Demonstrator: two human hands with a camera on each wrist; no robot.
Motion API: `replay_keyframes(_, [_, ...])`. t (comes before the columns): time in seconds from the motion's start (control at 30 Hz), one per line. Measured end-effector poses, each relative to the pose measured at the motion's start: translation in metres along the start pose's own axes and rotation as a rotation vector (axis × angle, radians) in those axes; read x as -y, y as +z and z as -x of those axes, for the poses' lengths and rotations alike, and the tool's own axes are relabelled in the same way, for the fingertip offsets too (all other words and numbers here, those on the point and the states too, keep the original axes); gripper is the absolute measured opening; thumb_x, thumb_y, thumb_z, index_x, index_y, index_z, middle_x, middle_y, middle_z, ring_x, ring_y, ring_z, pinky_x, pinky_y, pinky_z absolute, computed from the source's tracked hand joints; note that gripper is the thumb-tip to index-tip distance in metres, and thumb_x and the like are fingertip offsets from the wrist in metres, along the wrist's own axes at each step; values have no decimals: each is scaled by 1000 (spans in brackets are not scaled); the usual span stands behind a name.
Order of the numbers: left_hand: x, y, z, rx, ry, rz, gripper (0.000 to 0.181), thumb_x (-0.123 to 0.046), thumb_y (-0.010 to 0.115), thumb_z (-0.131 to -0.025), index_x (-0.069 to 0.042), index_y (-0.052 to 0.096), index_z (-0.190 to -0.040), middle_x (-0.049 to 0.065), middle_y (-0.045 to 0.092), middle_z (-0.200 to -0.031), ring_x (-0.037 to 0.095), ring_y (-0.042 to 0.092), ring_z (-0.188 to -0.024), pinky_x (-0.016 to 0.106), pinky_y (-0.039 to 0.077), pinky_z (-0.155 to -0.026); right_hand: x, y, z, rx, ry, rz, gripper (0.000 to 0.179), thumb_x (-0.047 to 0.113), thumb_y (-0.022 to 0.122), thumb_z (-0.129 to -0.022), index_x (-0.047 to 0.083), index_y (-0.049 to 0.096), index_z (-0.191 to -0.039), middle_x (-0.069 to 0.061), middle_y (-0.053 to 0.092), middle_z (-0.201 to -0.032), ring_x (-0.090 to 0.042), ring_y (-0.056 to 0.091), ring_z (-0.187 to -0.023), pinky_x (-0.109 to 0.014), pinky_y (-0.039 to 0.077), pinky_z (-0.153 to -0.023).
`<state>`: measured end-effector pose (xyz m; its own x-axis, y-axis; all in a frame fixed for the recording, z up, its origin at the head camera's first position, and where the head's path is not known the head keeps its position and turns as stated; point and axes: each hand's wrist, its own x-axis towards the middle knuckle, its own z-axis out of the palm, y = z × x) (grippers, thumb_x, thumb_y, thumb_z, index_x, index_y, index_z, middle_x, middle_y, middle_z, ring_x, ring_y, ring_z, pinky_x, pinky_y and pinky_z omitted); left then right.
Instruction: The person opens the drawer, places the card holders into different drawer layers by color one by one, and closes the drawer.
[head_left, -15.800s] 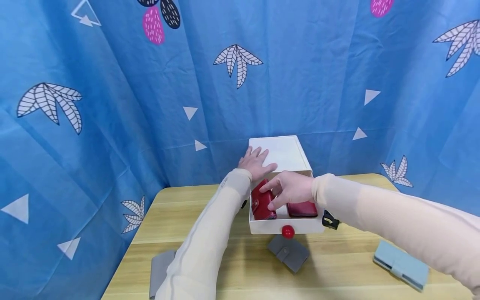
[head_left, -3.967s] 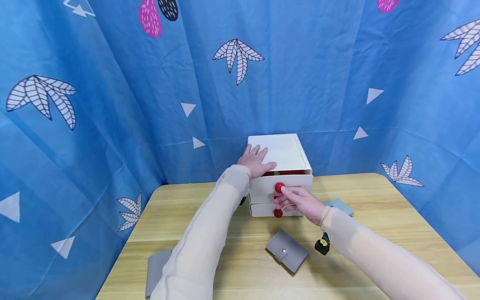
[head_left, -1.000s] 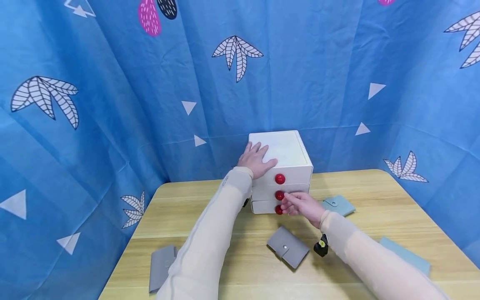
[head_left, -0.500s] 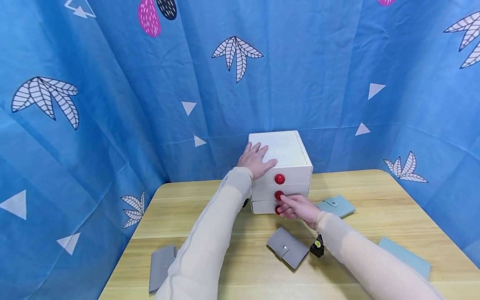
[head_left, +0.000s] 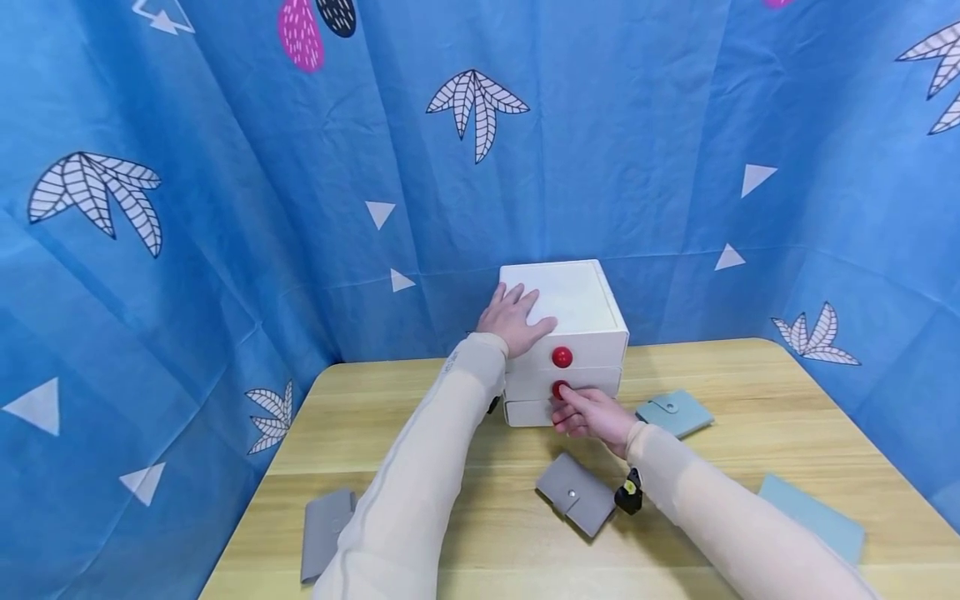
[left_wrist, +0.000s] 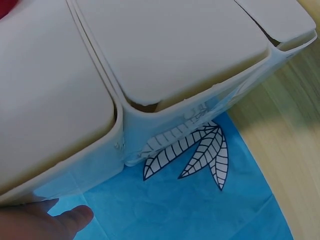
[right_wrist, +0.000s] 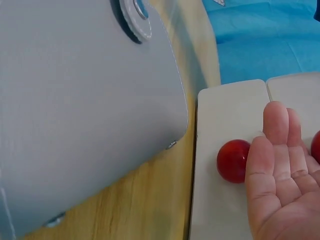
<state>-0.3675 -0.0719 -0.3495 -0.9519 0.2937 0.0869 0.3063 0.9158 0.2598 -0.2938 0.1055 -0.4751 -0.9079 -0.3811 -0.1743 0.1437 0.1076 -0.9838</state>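
Observation:
A white box with three stacked drawers [head_left: 573, 296] stands at the back of the table, all drawers pushed in. My left hand [head_left: 510, 323] rests on its top left edge, fingers spread; in the left wrist view its fingertips [left_wrist: 75, 220] show at the lower left. My right hand [head_left: 596, 417] is at the drawer fronts, thumb on the red middle knob [head_left: 559, 389] in a pinch. Its other fingers extend below, beside the bottom knob [right_wrist: 234, 161] in the right wrist view. Above is the top knob [head_left: 562, 357].
A grey snap wallet [head_left: 576, 495] lies before the box, close under my right wrist. Another grey wallet [head_left: 326, 533] is at the left by my sleeve. Two light blue wallets [head_left: 675, 412] [head_left: 813, 512] lie to the right. A blue patterned curtain [head_left: 637, 167] hangs behind.
The top drawer, earlier out with two red wallets inside, has been pushed in. My right hand has moved down from the top knob to the middle one; my left hand has stayed put.

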Motion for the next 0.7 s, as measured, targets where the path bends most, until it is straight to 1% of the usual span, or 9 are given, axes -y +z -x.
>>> replay_keyframes(0.1, [-2,-2,1,4,2,-2,72,-65,39,-91,-28,30,-152,0,19,-160,28,0,-147,49,17,-115,0,1,0,-14,-5,-7,65,48,45,-99,-13,53,-123,-23,66,-102,-25,68,-85,-34,54,-75])
replay_keyframes(0.27, [-2,-2,1,1,2,1,71,-64,39,-91,-27,30,-152,0,20,-159,28,2,-147,50,18,-115,2,3,2,-42,1,-11,71,53,45,-98,-12,54,-124,-24,66,-104,-31,67,-91,-40,52,-81])
replay_keyframes(0.53, [-2,-2,1,-6,8,1,72,-65,39,-91,-28,31,-152,0,21,-159,28,2,-147,51,19,-114,0,4,-1,-84,10,-17,65,50,46,-98,-10,55,-122,-26,65,-105,-38,65,-96,-46,51,-86])
replay_keyframes(0.7, [-1,-1,1,-11,6,-3,72,-65,39,-91,-28,31,-152,0,21,-159,28,2,-147,50,18,-114,-1,6,-2,-98,12,-28,64,50,46,-98,-9,56,-120,-24,66,-102,-36,66,-94,-43,52,-83])
